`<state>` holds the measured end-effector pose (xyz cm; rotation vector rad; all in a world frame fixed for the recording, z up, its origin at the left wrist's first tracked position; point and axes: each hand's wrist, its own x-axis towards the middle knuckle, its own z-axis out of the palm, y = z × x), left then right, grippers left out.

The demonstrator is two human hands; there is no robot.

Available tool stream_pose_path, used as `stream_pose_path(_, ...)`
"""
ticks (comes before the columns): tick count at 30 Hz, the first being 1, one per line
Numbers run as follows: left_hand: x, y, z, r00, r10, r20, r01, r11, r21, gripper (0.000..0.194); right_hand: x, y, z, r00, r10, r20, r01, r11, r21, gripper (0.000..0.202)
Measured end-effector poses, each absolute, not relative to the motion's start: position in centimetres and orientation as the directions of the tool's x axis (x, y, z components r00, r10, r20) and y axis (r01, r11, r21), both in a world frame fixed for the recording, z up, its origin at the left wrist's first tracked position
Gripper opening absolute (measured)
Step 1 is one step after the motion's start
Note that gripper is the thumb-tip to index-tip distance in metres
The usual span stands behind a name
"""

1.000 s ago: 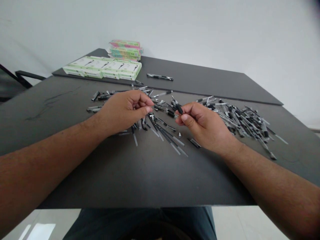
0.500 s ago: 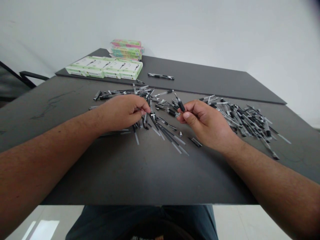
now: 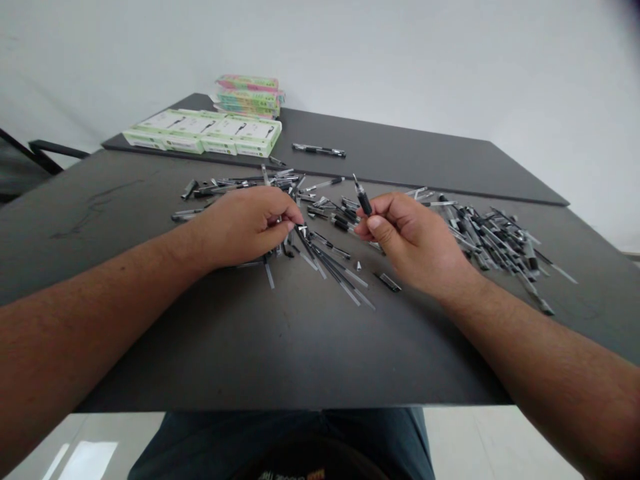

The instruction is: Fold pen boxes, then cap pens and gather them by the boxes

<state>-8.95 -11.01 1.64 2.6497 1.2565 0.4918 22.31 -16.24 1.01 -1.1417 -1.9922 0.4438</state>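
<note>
Between the thumb and fingers of my right hand (image 3: 417,240) is a gel pen (image 3: 363,199) with a black grip, its pointed tip tilted up and slightly left. My left hand (image 3: 253,220) is closed in a pinch over the left pile of pen parts; what its fingertips grip, if anything, cannot be made out. Just right of those fingertips, several ink refills (image 3: 340,272) fan out toward me. A small pale cone-shaped tip (image 3: 359,265) and a dark pen cap (image 3: 387,282) lie on the table below my right hand. My left hand hides part of the pile.
A heap of pens and pen parts (image 3: 493,237) spreads on the right of the dark table (image 3: 300,360). Behind, a raised panel (image 3: 400,150) bears a pen (image 3: 319,150), a row of green-white boxes (image 3: 205,130) and stacked colourful packs (image 3: 247,97). A chair (image 3: 55,150) stands at left.
My right hand has turned the pen a little more upright and raised it slightly. My left hand stays pinched in nearly the same place. The whole view has shifted slightly.
</note>
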Motion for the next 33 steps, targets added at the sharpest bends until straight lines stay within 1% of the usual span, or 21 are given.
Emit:
stream_pose_path(6,-7.5,-12.5,1.3,0.755,0.602,0.259,0.538,-0.795,0.281,0.032,22.7,-15.4,0.6,-0.253,0.829,0.499,0.54,0.549,-0.638,0.03)
stream_pose_path(9,-6.5,-12.9,1.4,0.805,0.534,0.258,0.474,-0.84,0.263,0.031,22.9,-14.8,0.2,-0.232,0.83,0.507,0.528,0.545,-0.651,0.029)
stream_pose_path(12,-5.1,-13.0,1.6,0.846,0.473,0.245,0.432,-0.879,0.203,0.029,23.0,-14.3,-0.2,-0.202,0.832,0.517,0.499,0.542,-0.676,0.027)
stream_pose_path(18,-1.2,-12.3,1.6,0.928,0.291,0.234,0.288,-0.957,0.046,0.024,23.3,-13.7,-0.2,-0.18,0.845,0.504,0.496,0.52,-0.695,0.024)
stream_pose_path(20,-0.1,-11.7,1.4,0.944,0.262,0.199,0.268,-0.963,-0.006,0.023,23.4,-13.4,-0.2,-0.171,0.847,0.504,0.513,0.513,-0.688,0.025)
stream_pose_path(22,0.6,-11.3,1.3,0.959,0.236,0.158,0.244,-0.969,-0.031,0.021,23.6,-13.2,-0.2,-0.163,0.848,0.504,0.53,0.506,-0.68,0.026)
stream_pose_path(25,1.0,-10.8,1.3,0.967,0.215,0.135,0.217,-0.976,0.0,0.017,23.7,-12.9,-0.1,-0.16,0.851,0.501,0.537,0.501,-0.679,0.025)
stream_pose_path(28,1.0,-10.8,1.2,0.97,0.205,0.129,0.201,-0.979,0.045,0.017,23.7,-12.9,0.1,-0.168,0.854,0.493,0.534,0.499,-0.682,0.019)
stream_pose_path(33,1.2,-10.8,0.9,0.971,0.205,0.119,0.201,-0.978,0.048,0.015,23.6,-13.2,0.3,-0.176,0.84,0.513,0.528,0.52,-0.671,0.013)
